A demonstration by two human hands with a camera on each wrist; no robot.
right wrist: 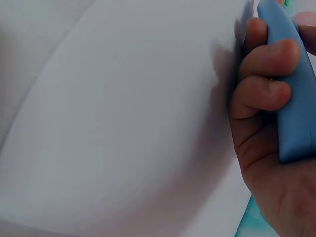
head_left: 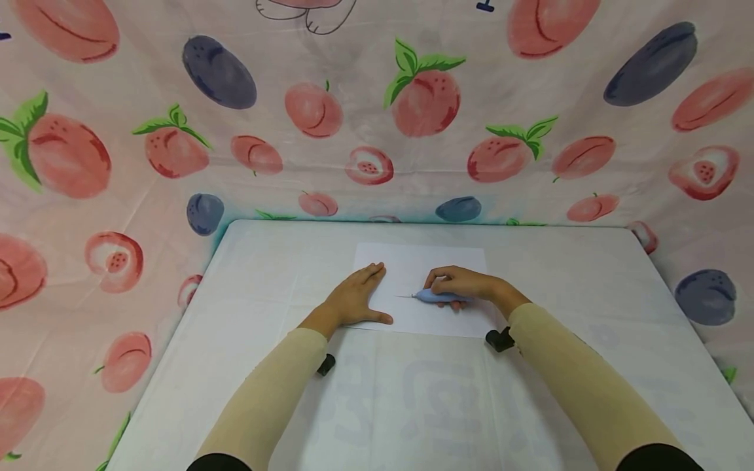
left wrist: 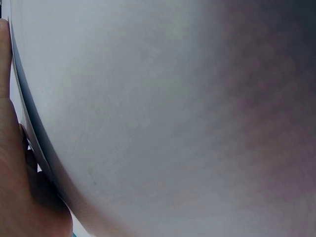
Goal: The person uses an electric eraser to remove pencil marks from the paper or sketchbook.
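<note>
A sheet of white paper [head_left: 418, 261] lies on the white table. My left hand [head_left: 358, 297] rests flat on its left part, thumb spread away from the fingers. In the left wrist view, only part of this hand shows along the left edge. Over the paper's right part, my right hand [head_left: 462, 282] grips a blue-handled tool with a thin, needle-like metal tip [head_left: 442, 296]. Its tip points left, toward my left hand. The right wrist view shows fingers [right wrist: 269, 59] curled round the smooth blue handle, with the metal tip out of sight.
The white table [head_left: 436, 399] spreads around the paper on all sides. A fruit-patterned cloth [head_left: 353, 59] hangs behind and beside it. Dark wrist cameras are worn under both wrists, the right one [head_left: 499, 339] close to the paper's lower right corner.
</note>
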